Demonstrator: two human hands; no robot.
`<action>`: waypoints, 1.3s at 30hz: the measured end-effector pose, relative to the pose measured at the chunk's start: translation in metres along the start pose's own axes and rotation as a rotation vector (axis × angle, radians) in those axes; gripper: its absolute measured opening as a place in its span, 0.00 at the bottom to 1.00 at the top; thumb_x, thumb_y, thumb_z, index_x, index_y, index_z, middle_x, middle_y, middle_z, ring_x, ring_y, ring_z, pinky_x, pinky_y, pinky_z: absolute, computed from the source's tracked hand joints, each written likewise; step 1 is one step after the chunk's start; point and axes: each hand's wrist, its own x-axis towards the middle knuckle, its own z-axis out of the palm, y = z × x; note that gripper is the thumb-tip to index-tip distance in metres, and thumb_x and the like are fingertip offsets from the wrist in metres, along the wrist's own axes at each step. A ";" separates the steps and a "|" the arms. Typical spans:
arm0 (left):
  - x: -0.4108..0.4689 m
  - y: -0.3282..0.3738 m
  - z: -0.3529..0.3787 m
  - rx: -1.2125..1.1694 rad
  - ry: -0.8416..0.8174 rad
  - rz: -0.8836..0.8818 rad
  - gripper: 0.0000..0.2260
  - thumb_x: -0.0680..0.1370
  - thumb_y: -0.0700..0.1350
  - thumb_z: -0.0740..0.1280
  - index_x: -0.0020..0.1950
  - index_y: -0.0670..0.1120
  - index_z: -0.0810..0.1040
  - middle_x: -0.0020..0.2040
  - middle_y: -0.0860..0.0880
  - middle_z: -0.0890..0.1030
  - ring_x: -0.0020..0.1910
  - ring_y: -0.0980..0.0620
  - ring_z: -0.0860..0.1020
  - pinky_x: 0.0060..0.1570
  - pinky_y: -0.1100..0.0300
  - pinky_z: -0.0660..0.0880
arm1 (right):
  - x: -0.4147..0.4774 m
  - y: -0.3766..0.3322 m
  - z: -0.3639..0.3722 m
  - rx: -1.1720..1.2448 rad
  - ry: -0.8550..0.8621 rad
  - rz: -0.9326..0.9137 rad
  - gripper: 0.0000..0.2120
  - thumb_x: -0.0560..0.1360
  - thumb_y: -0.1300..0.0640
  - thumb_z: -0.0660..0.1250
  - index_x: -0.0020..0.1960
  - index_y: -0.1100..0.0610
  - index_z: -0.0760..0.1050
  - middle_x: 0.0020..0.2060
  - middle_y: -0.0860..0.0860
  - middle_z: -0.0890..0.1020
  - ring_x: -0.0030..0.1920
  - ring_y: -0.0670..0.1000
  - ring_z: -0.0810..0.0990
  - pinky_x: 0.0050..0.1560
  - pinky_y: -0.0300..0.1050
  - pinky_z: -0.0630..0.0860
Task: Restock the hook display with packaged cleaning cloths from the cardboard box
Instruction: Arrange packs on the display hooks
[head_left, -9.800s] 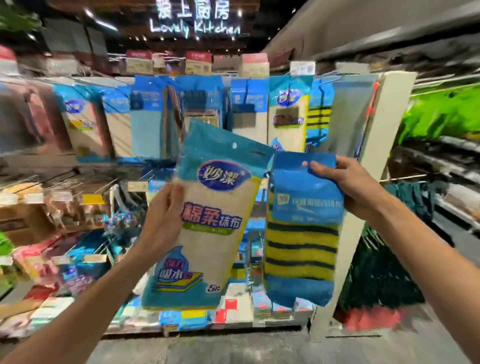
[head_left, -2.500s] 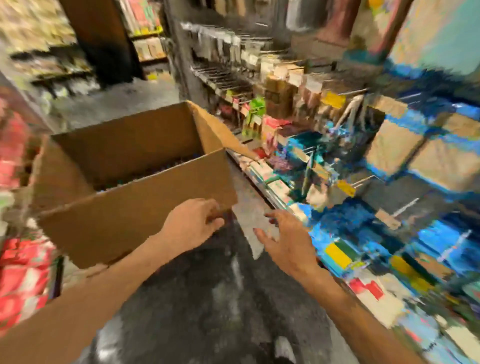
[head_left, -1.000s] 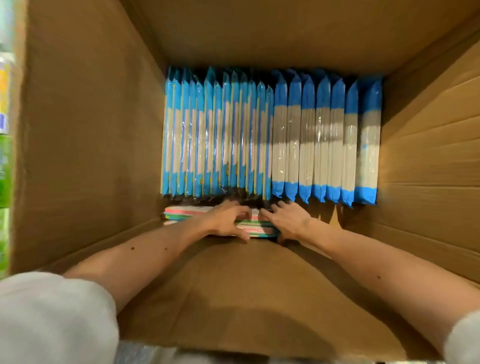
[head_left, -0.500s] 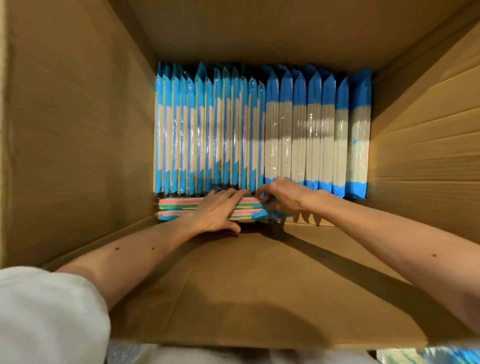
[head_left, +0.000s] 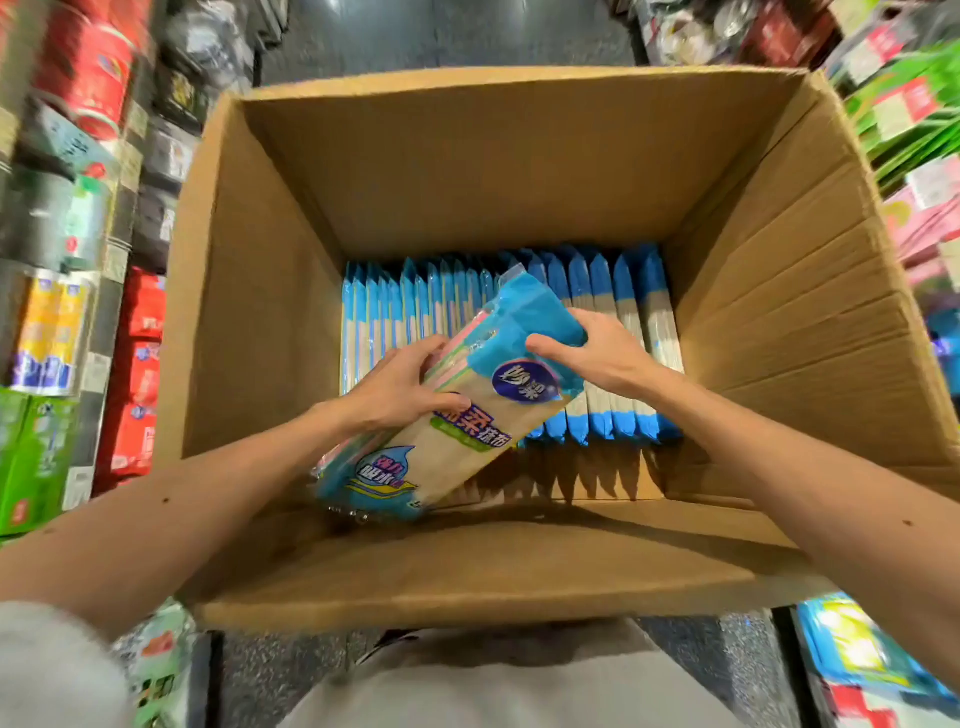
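Head camera: left hand (head_left: 400, 387) and right hand (head_left: 595, 356) both grip a small bundle of cloth packs (head_left: 462, 462), tilted, low inside the cardboard box (head_left: 467, 171). A long row of packs (head_left: 623, 291) stands behind it; no hook display shows, so hanging this bundle likely lies ahead.

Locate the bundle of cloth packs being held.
The bundle sits mid head view, inside the cardboard box, gripped by left hand and right hand, before upright packs.
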 end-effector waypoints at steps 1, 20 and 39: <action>-0.003 0.011 -0.013 -0.048 0.038 0.013 0.21 0.69 0.50 0.80 0.56 0.51 0.74 0.48 0.56 0.84 0.45 0.59 0.83 0.44 0.62 0.78 | -0.006 -0.008 -0.007 0.024 0.046 -0.010 0.28 0.66 0.30 0.72 0.55 0.48 0.76 0.50 0.44 0.83 0.50 0.46 0.82 0.50 0.49 0.81; -0.098 0.262 -0.106 -0.198 0.312 0.609 0.19 0.77 0.66 0.63 0.42 0.50 0.78 0.36 0.53 0.83 0.34 0.55 0.80 0.40 0.52 0.78 | -0.238 -0.158 -0.079 0.904 0.901 -0.323 0.19 0.70 0.56 0.76 0.59 0.59 0.79 0.48 0.55 0.86 0.45 0.55 0.86 0.43 0.52 0.83; -0.149 0.463 0.122 -0.177 -0.235 1.006 0.20 0.74 0.69 0.64 0.51 0.54 0.81 0.45 0.47 0.86 0.44 0.46 0.85 0.49 0.36 0.80 | -0.554 -0.015 -0.148 0.900 1.524 -0.183 0.13 0.73 0.54 0.73 0.53 0.61 0.81 0.42 0.55 0.87 0.38 0.51 0.86 0.36 0.44 0.81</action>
